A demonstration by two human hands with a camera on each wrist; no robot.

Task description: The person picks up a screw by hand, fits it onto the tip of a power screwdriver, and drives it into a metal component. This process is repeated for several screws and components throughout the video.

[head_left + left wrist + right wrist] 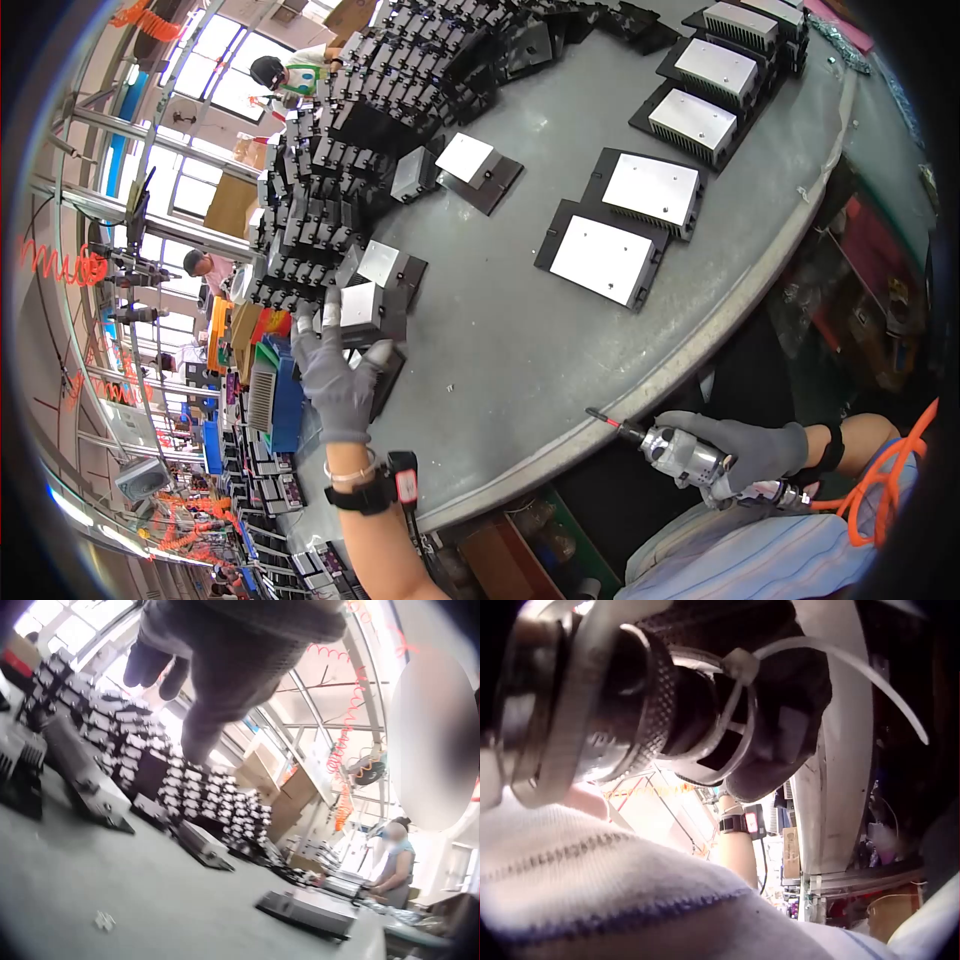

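Writing cannot be read on anything here, and the wrist views add little: the right one is filled by a blurred metal tool body, the left by the underside of a glove. Left of centre in the head view, the gloved left hand (pixel 338 370) reaches up with fingers spread and relaxed, fingertips at a silver-topped heatsink block (pixel 362 308) on the grey table (pixel 520 340), just before the black stacked parts (pixel 330 190). At lower right, below the table's edge, the right hand (pixel 745 455) is curled round a pneumatic screwdriver (pixel 672 452), its bit pointing left.
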